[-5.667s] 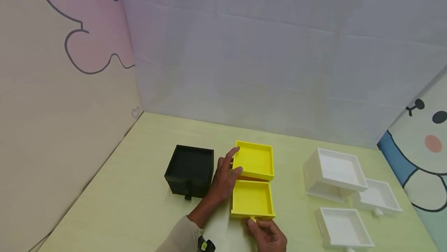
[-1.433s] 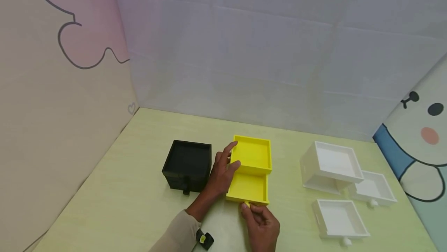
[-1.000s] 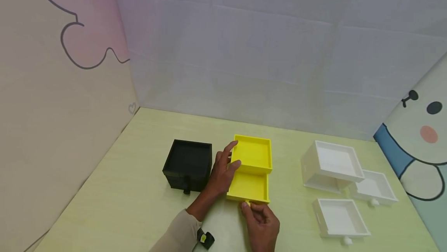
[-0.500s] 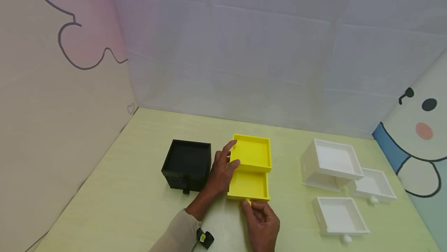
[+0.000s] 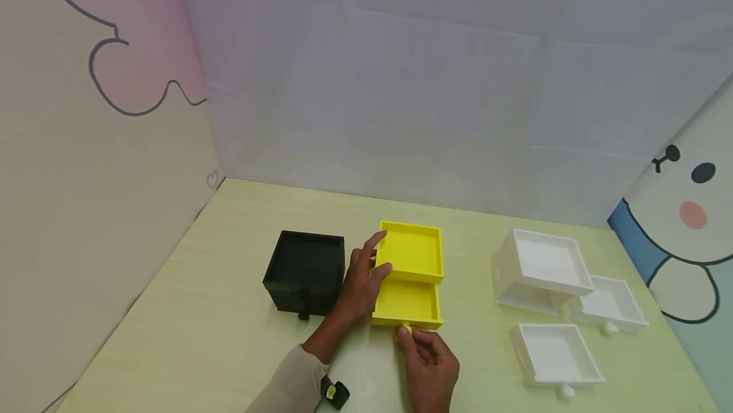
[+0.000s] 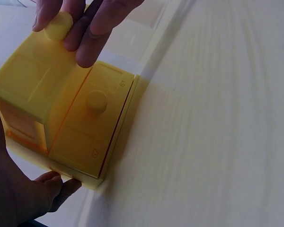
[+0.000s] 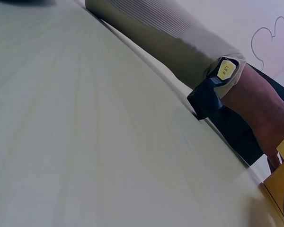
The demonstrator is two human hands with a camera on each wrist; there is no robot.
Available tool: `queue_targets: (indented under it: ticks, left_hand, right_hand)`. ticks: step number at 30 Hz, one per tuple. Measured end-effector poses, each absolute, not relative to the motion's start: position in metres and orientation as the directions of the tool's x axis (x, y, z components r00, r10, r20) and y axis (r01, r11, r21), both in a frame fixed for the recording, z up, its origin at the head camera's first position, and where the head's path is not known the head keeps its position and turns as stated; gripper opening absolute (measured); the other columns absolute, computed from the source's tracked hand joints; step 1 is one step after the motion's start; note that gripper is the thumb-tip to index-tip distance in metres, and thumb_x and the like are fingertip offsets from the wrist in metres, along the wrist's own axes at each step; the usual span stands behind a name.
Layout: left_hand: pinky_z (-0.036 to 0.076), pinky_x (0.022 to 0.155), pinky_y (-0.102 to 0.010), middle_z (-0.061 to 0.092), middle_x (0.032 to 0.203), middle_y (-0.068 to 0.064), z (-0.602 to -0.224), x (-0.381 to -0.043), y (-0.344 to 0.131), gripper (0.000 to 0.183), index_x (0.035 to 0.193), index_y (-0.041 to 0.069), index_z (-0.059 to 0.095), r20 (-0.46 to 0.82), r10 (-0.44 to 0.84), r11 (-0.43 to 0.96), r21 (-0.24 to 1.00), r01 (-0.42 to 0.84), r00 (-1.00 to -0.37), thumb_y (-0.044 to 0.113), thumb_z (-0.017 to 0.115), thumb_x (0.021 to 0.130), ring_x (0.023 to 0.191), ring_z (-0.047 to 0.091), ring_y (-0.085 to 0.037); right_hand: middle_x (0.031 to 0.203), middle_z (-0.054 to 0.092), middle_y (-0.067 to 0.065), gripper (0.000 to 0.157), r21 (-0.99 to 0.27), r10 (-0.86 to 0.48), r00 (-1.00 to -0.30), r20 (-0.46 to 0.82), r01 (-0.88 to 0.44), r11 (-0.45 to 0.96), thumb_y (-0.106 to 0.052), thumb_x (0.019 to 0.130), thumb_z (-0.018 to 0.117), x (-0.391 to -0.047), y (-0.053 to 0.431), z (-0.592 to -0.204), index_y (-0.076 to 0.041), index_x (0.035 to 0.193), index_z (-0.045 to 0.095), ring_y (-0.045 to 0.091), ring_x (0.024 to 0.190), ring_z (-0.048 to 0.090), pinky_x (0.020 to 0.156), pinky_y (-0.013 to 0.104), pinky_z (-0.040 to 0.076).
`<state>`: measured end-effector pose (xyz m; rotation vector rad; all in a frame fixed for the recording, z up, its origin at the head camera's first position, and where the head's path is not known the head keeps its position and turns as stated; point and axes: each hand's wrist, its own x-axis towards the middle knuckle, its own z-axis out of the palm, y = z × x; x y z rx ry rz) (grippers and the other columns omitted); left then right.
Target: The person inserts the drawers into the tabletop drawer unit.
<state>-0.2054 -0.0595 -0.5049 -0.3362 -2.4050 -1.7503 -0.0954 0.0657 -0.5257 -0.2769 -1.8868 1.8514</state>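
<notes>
A small yellow cabinet [image 5: 410, 249] with a tray-like top stands mid-table. Its upper drawer [image 5: 406, 303] juts out toward me, the rear part under the cabinet's top. My right hand [image 5: 431, 365] pinches that drawer's round knob [image 6: 58, 26] between thumb and fingers. From the left side, my left hand [image 5: 361, 282] grips the cabinet, with the index finger on the top rim and the thumb at the front corner. Below, the left wrist view shows a lower drawer [image 6: 73, 142] fully in, its own knob facing front. The right wrist view catches only an edge of the yellow cabinet [image 7: 273, 187].
A black cabinet [image 5: 309, 263] with a front knob stands close left of my left hand. On the right is a white cabinet [image 5: 552, 260] with an opening at the front. One white drawer [image 5: 614, 301] lies beside it, another [image 5: 558, 352] in front. Walls [image 5: 366, 82] enclose the table.
Several seconds ago the yellow drawer lay apart in front of the cabinet; now its rear is inside. Over the last second my right hand has pushed it slightly farther in. My left hand keeps its grip.
</notes>
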Motion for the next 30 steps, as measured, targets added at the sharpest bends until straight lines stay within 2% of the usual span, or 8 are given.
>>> queue_targets:
  ticks: [7,20,30]
  left_hand:
    - [0.046,0.09,-0.053,0.043,0.123,-0.017,-0.5023,-0.2033,-0.0601,0.057,0.153,0.033,0.036,0.246,0.099,0.298,0.917,0.264,-0.964,0.036,0.05,0.098,0.113,0.058,-0.038]
    - [0.045,0.09,-0.051,0.042,0.123,-0.015,-0.5047,-0.2041,-0.0616,0.056,0.152,0.038,0.035,0.231,0.097,0.288,0.925,0.249,-0.968,0.038,0.05,0.098,0.114,0.057,-0.036]
    - [0.045,0.09,-0.05,0.042,0.123,-0.015,-0.5031,-0.2041,-0.0608,0.056,0.152,0.037,0.035,0.226,0.1,0.291,0.924,0.246,-0.969,0.037,0.05,0.098,0.113,0.057,-0.035]
  right_hand:
    - [0.078,0.073,0.015,0.01,-0.978,0.459,-0.864,0.207,-0.19,0.084,0.006,0.08,0.078,-0.0946,0.0652,-0.5261,0.007,0.083,0.069,0.023,0.067,0.073,0.057,0.028,0.056]
    - [0.082,0.073,0.018,0.011,-0.974,0.453,-0.863,0.223,-0.216,0.067,0.003,0.082,0.078,-0.0982,0.0604,-0.5263,0.007,0.082,0.068,0.015,0.07,0.073,0.059,0.028,0.056]
    - [0.079,0.074,0.012,0.01,-0.968,0.466,-0.85,0.244,-0.241,0.066,0.008,0.081,0.076,-0.0994,0.0601,-0.5265,0.008,0.08,0.066,0.019,0.069,0.073,0.058,0.026,0.056]
